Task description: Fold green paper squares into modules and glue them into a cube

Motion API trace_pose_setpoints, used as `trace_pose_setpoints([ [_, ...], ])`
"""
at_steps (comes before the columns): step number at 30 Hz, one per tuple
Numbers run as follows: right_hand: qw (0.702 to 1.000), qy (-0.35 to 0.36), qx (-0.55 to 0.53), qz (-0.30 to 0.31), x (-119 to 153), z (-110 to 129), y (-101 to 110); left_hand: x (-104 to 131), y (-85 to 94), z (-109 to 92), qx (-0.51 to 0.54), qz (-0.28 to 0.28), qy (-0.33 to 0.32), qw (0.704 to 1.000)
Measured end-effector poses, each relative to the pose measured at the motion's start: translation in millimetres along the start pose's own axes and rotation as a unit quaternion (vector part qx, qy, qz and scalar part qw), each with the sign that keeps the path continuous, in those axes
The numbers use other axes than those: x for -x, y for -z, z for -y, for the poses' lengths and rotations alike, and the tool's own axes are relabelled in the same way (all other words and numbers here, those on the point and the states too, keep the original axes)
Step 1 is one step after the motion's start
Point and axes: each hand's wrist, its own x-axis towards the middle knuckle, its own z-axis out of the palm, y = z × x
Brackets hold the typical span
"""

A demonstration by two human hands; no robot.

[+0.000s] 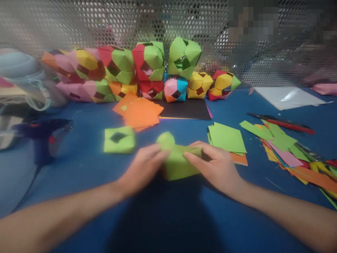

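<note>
A folded green paper piece (181, 165) is held between both hands above the blue table. My left hand (146, 163) is closed on its left side, and my right hand (217, 165) pinches its upper right edge. Behind the left fingertips shows a rounded green paper part (166, 140); whether it joins the held piece I cannot tell. To the left lies a green folded paper block (119, 140) with a dark diamond opening. Right of the hands is a stack of green paper squares (228, 138) with orange sheets beneath.
Folded paper balls (151, 59) line the metal mesh (118, 21). Orange squares (142, 111) and black paper (184, 109) lie before them. A glue gun (42, 140) and bottle (21, 70) are left; scissors (284, 123), paper scraps (286, 144) and a white sheet (286, 96) are right.
</note>
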Motion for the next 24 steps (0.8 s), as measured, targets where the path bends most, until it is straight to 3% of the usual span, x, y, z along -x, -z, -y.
trace_pose_setpoints([
  [5,0.987,0.156,0.018,0.023,2,-5,2,-3,-0.2,3,0.068,0.016,0.037,0.997],
  [11,0.960,0.248,0.129,0.029,3,-13,3,-2,-1.8,3,0.172,0.013,0.031,0.984],
  [19,0.938,0.280,0.201,0.040,2,-18,1,-3,0.2,4,0.222,0.016,0.005,0.975],
  [24,0.942,0.274,0.181,0.071,3,-16,2,-1,-0.1,-3,0.072,-0.007,0.004,0.997],
])
